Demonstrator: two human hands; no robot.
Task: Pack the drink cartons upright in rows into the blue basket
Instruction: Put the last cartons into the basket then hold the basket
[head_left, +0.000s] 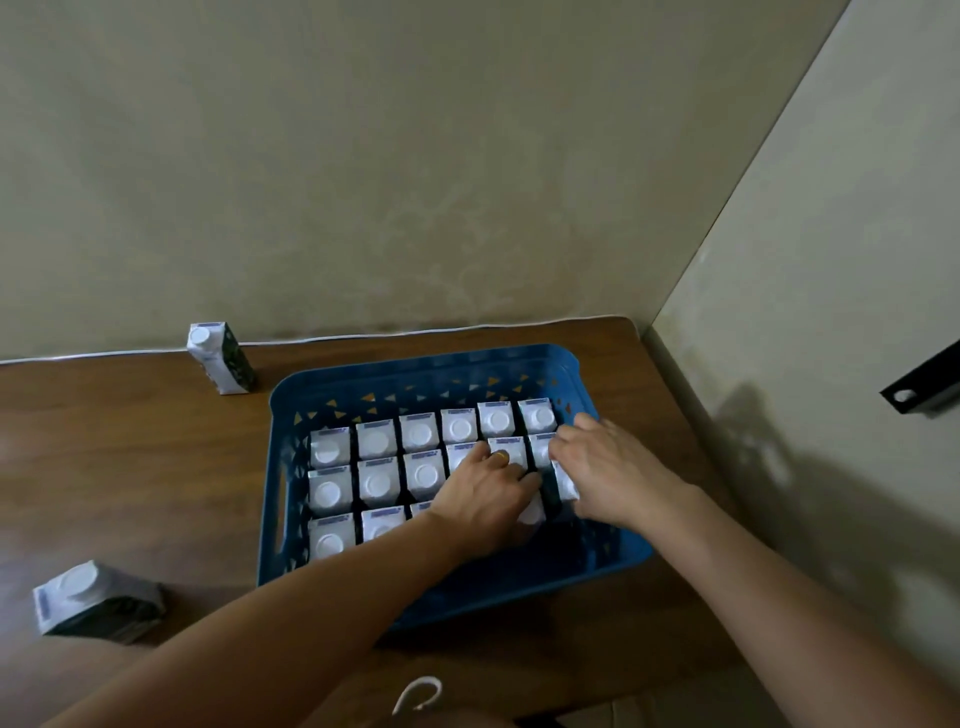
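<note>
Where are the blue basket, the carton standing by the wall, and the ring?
blue basket (415, 366), head view, far rim.
standing carton (203, 338), head view, white cap.
ring (501, 456), head view, gold band on left hand.

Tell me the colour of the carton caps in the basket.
White, round caps on the cartons in the blue basket; head view shows them.

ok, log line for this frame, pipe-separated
stage: filling front row | left hand: on cartons in blue basket | right hand: on a carton at right | loose cartons on table: standing carton, lying carton
</note>
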